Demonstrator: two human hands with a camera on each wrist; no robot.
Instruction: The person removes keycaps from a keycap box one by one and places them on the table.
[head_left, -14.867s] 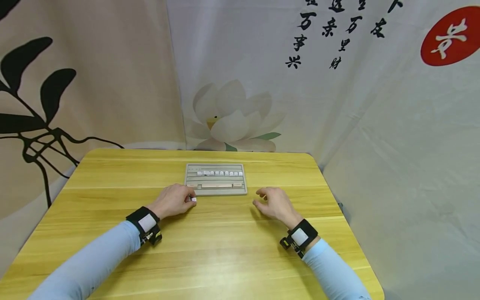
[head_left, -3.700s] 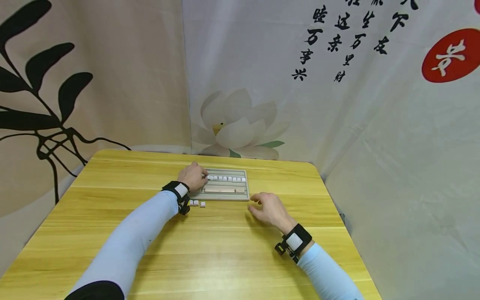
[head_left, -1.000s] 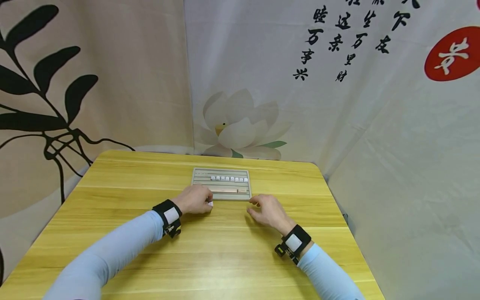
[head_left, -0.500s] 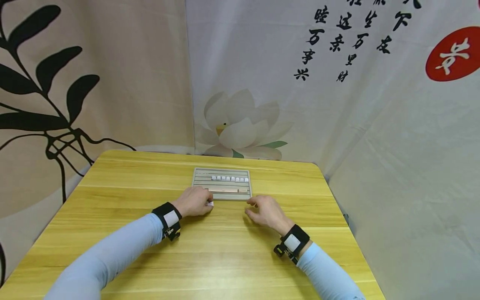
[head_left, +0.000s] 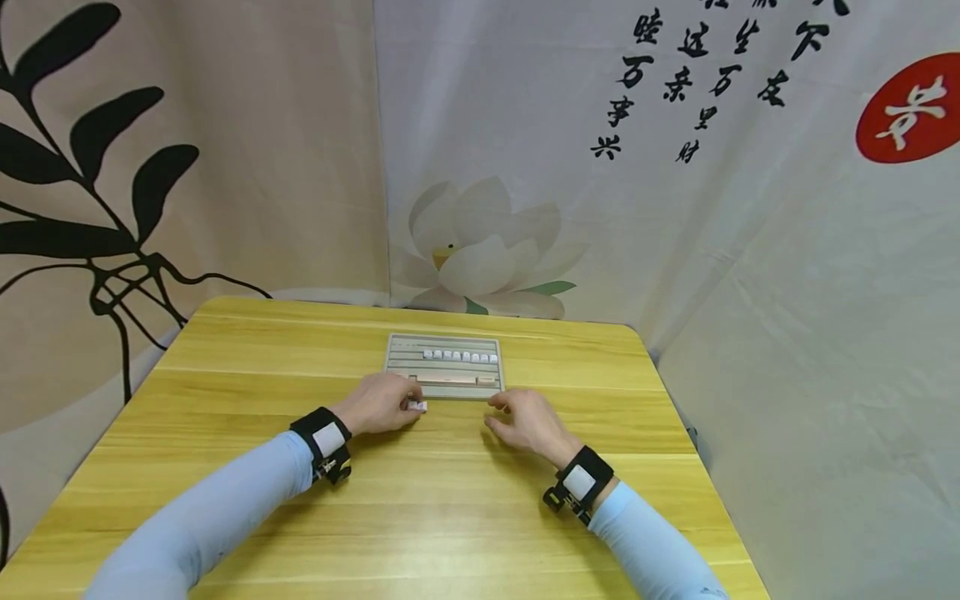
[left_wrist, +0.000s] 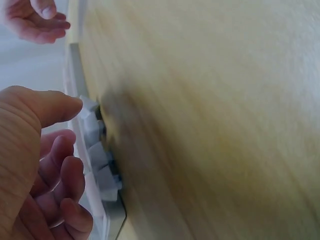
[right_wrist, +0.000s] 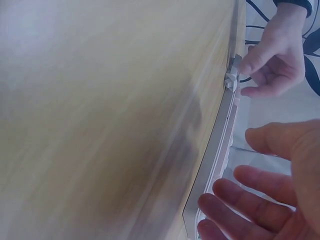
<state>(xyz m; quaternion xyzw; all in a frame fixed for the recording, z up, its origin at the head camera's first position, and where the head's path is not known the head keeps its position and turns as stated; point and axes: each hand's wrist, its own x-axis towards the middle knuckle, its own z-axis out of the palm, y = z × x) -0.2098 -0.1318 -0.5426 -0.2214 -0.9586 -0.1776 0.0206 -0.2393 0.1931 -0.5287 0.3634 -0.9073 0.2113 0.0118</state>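
A small grey keyboard (head_left: 405, 349) lies near the table's far edge, with a row of white keycaps (head_left: 461, 356) and a long beige space bar (head_left: 446, 380). Along its front side, several loose white keycaps (left_wrist: 95, 155) stand in a line. My left hand (head_left: 378, 402) is beside these; its thumb tip reaches the end keycap (left_wrist: 88, 103) in the left wrist view, with the other fingers loosely bent and apart from the thumb. Off the keyboard's front right corner, my right hand (head_left: 530, 423) hovers with relaxed, spread fingers and holds nothing.
The yellow wooden table (head_left: 450, 517) extends toward me in front of the keyboard. Behind it hangs a pale cloth backdrop (head_left: 300, 167) with printed leaves, a lotus and writing. Each wrist wears a black strap with a camera (head_left: 322, 442).
Compared with the earliest frame, the keyboard's white row is shorter and keycaps have gathered in front of it. In the last half second my left hand drew back slightly left, uncovering a keycap.
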